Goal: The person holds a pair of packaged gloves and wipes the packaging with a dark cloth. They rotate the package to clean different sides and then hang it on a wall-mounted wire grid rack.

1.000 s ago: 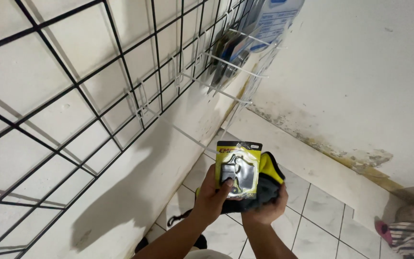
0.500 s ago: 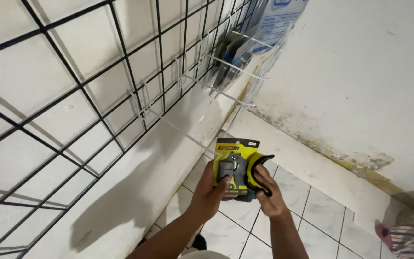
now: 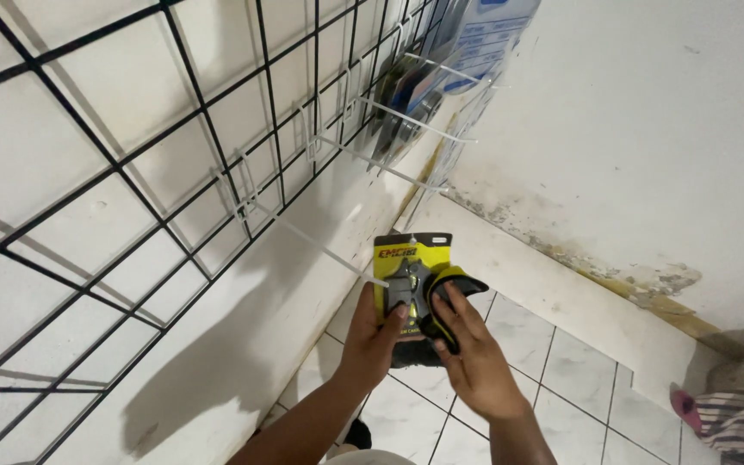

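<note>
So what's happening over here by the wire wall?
A person holds a small stack of yellow-and-black carded packages in both hands, the left hand gripping the front card's lower edge and the right hand supporting the rest from behind. The stack sits just under the tip of an empty white hook on the black wire grid. More packaged goods hang on hooks farther along.

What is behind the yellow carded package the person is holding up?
Behind the yellow carded package, more black-and-yellow packages fan out at its right edge, gripped by the right hand. The left hand pinches the front card. How many packages are stacked is hidden; white floor tiles lie beyond.
</note>
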